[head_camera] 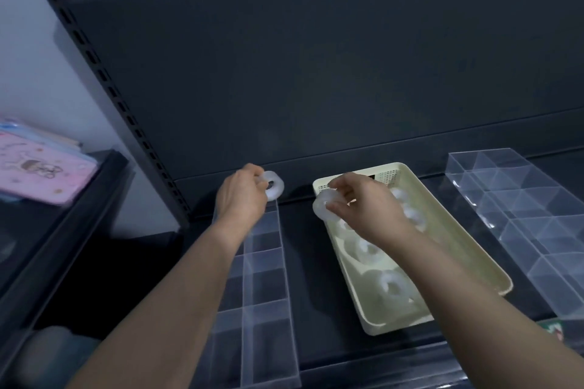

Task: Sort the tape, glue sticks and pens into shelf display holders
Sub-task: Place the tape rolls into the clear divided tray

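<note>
One tape roll [273, 189] is pinched in the left hand [241, 196] just left of the cream basket [455, 230], where a clear holder [268, 278] is set. A second roll [323, 208] is gripped by the right hand [363, 205] at the basket's far left corner; more rolls [392, 286] are seen inside it.

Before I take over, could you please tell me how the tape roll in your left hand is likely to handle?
The tape roll is a round ring, so on edge it would probably roll; laid flat, like the rolls in the cream basket, it should stay put. The left hand merely pinches it, so it is likely light.
</note>
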The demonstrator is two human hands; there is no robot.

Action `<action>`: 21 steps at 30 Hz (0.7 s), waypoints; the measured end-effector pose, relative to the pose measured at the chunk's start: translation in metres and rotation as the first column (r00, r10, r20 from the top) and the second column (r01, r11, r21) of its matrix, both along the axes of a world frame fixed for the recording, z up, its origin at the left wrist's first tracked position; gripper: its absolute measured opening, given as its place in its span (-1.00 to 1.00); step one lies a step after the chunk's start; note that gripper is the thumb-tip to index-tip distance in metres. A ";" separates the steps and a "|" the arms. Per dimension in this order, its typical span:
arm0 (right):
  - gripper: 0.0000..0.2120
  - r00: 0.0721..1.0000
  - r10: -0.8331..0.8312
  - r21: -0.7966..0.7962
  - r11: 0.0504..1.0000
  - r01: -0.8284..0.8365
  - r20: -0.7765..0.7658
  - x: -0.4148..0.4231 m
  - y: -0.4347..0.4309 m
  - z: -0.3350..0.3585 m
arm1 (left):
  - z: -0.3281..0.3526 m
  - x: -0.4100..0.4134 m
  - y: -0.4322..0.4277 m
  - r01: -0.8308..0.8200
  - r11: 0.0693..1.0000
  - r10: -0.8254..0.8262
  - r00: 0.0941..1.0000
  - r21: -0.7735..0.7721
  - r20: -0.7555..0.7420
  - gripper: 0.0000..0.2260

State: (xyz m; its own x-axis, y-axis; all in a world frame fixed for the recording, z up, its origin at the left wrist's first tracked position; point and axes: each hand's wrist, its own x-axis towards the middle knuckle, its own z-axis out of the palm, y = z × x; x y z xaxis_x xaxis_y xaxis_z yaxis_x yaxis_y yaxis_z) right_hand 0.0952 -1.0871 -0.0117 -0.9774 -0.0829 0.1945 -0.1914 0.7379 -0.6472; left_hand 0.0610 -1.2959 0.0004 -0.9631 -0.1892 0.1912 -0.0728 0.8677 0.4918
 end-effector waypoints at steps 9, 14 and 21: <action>-0.72 0.997 0.038 0.114 0.993 -0.029 -0.071 -0.028 -0.044 -0.002 | -0.032 -0.041 -0.029 0.190 0.920 -0.117 0.968 -0.344 0.223 -0.75; -0.72 0.999 0.039 0.152 0.988 -0.033 -0.033 -0.037 -0.055 -0.010 | -0.047 -0.048 -0.035 0.209 0.901 -0.147 0.972 -0.379 0.186 -0.80; -0.70 0.989 0.128 0.173 0.978 -0.113 -0.075 -0.058 -0.093 -0.012 | -0.029 -0.026 -0.062 0.150 0.951 -0.140 0.988 -0.269 0.058 -0.77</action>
